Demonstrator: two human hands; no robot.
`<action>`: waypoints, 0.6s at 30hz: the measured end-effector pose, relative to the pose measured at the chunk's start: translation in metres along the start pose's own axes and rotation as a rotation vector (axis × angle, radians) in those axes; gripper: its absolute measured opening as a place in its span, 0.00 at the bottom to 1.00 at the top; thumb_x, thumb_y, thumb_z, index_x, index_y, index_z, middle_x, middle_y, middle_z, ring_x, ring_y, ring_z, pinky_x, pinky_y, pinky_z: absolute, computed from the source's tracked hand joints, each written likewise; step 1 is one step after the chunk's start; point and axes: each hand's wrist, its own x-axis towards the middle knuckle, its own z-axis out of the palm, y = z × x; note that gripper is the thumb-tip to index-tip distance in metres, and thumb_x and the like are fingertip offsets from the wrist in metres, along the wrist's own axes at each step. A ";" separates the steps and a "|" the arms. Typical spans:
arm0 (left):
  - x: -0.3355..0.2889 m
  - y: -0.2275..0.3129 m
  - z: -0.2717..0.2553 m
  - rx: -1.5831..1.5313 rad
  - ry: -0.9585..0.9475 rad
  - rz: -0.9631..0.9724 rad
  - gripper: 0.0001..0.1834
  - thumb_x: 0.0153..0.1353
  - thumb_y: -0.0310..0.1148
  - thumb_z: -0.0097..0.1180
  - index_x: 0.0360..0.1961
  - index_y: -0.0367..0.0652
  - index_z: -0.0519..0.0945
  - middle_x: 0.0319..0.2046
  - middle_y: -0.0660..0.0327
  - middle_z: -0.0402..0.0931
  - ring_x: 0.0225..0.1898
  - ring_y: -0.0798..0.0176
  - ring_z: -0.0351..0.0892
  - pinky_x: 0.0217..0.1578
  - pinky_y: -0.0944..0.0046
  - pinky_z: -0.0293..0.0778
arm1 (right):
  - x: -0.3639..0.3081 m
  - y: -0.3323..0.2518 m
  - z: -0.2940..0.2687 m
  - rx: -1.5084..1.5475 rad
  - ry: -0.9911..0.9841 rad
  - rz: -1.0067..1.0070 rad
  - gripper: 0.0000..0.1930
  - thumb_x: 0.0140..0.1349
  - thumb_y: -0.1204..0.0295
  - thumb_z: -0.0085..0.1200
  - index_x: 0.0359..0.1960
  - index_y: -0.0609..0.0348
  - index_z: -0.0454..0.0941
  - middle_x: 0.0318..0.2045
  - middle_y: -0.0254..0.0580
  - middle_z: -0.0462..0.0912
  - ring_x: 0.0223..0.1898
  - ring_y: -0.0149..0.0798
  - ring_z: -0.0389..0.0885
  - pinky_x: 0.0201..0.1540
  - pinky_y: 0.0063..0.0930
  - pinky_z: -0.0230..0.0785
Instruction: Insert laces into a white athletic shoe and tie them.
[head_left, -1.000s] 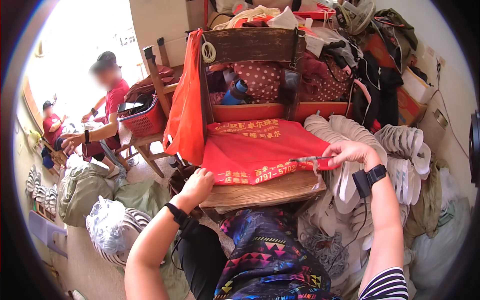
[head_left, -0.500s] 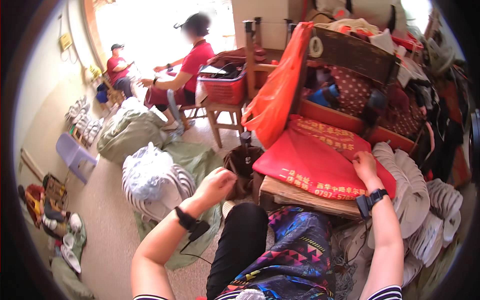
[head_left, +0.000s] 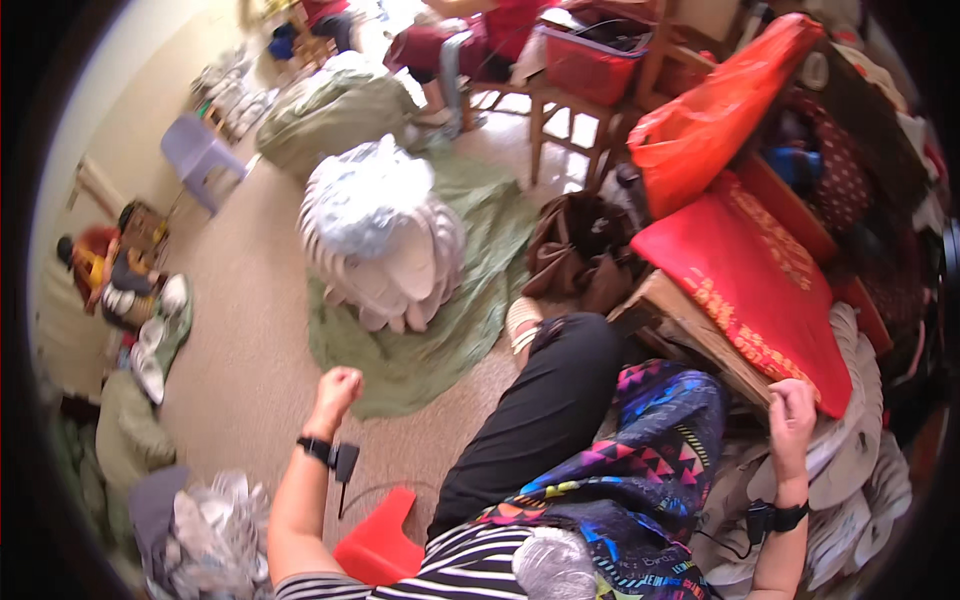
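My left hand [head_left: 340,388] is closed in a fist over the bare floor, with nothing showing in it. My right hand [head_left: 792,408] has its fingers curled at the near corner of a red cloth bag [head_left: 735,265]; whether anything is in its grip is hidden. The bag lies flat on a wooden table [head_left: 690,325] at my right. Ahead of me, bundled pale shoe soles [head_left: 415,262] stand on a green cloth [head_left: 480,215], with clear plastic [head_left: 370,195] over their top.
A brown bag [head_left: 585,250] stands by my knee. Stacked soles [head_left: 855,500] are close at my right. An orange plastic bag [head_left: 715,125] hangs beyond the table. At left are a purple chair [head_left: 203,160] and a pile of pale pieces [head_left: 215,530]. A red stool [head_left: 385,540] is beside me.
My view has turned down and left. My left hand has moved away from the brown bag to over the floor. My right hand has slid from the red bag's top to its near corner.
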 end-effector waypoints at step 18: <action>-0.135 0.278 0.237 0.293 -0.783 1.376 0.05 0.61 0.25 0.59 0.37 0.34 0.81 0.37 0.49 0.79 0.42 0.50 0.78 0.47 0.54 0.74 | -0.282 0.021 -0.117 -0.182 0.336 0.654 0.07 0.61 0.70 0.55 0.33 0.59 0.81 0.31 0.46 0.82 0.35 0.46 0.81 0.41 0.39 0.73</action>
